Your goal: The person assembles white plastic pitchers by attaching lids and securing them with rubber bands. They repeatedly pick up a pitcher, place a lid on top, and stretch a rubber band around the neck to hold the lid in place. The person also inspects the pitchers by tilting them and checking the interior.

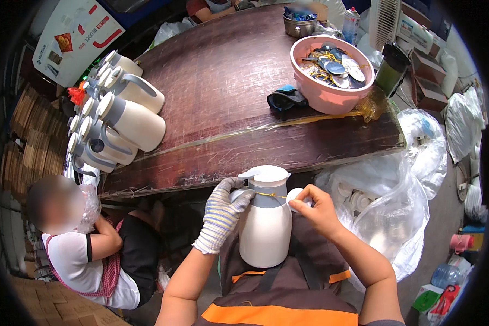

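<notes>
A white vacuum jug (265, 233) with a grey neck and white lid stands upright on my lap, close to the table's front edge. My left hand (222, 214), in a striped knit glove, is closed at the jug's handle side, with its thumb against the neck. A thin yellow cord (271, 194) runs across the grey neck. My bare right hand (316, 211) pinches a round white tag (295, 196) at the cord's right end, just beside the neck. The handle is mostly hidden behind the gloved fingers.
On the worn brown table (217, 81), several similar jugs (138, 122) lie at the left. A pink tub (331, 98) of corded round tags stands right, beside a dark blue cloth item (286, 99). A seated person (92, 250) is at left; plastic bags (391, 217) lie at right.
</notes>
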The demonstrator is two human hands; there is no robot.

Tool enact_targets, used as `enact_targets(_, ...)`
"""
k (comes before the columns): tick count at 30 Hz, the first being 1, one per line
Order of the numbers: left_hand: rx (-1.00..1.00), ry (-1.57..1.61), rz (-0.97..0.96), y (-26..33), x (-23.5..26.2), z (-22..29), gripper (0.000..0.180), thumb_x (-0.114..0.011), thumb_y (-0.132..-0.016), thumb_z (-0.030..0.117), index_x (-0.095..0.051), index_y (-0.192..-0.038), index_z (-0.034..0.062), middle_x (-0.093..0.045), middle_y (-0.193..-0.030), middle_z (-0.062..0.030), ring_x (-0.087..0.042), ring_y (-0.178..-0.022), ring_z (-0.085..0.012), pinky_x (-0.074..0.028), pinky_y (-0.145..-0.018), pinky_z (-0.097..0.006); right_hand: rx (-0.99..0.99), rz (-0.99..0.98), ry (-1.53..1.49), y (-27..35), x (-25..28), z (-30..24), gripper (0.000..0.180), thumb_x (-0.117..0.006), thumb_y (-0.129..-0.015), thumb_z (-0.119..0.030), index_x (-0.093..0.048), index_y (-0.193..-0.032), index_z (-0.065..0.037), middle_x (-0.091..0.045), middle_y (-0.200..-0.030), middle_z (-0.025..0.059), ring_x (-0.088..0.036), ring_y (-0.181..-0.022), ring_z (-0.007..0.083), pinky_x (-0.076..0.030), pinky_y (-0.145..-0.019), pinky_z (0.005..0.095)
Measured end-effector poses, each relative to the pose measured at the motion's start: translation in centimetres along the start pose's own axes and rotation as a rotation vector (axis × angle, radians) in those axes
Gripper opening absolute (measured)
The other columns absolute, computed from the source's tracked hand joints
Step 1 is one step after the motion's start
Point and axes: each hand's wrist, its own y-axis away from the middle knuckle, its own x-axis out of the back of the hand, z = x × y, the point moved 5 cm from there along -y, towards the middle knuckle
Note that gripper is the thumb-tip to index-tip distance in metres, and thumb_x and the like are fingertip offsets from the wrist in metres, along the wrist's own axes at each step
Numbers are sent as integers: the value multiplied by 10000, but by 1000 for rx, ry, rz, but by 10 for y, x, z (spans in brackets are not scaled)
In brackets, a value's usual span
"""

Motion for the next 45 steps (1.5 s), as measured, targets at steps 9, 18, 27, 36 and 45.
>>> enact_targets(9, 105, 78, 90, 36, 43, 25, 311, -746, -812, 106, -645, -1083, -10, -670, -995, -56, -613, -893, -126, -509, -831, -274, 11, -140, -24, 16, -12, -12, 208, -736, -827, -182, -605, -824, -22, -615, -787, 24, -563, -745, 104, -458, -702, 265)
enact_targets(18, -517, 162, 903, 45, 240, 74, 351, -714, -845, 85, -606, -1160, -26, -645, -1044, -80, -609, -902, -112, -508, -777, -225, -40, -118, -202, 19, -16, 11, 166, -704, -863, -139, -575, -832, -39, -572, -766, -26, -509, -710, 48, -406, -652, 203)
enact_targets(27, -404, -303, 1279, -20, 354, -13, 542, -753, -821, 174, -501, -1265, -9, -633, -1102, -106, -606, -952, -217, -474, -907, -344, -88, -88, -119, 29, -22, 43, 150, -699, -858, -119, -589, -830, -22, -590, -771, -12, -533, -720, 60, -430, -670, 214)
enact_targets(36, -17, -406, 1215, -1, 275, -116, 544, -744, -808, 269, -508, -1200, -25, -620, -1040, -146, -591, -951, -279, -456, -901, -397, -166, -64, -76, 29, -23, 75, 136, -691, -857, -101, -584, -815, -28, -593, -755, -22, -530, -705, 54, -436, -657, 215)
enact_targets(45, -234, -1150, 859, -55, 265, -64, 482, -668, -786, 260, -535, -1225, 113, -597, -1042, -140, -572, -989, -329, -440, -885, -483, -72, 111, 421, 2, -22, 97, 176, -703, -847, -147, -608, -772, -20, -617, -643, 37, -565, -591, 83, -452, -566, 249)
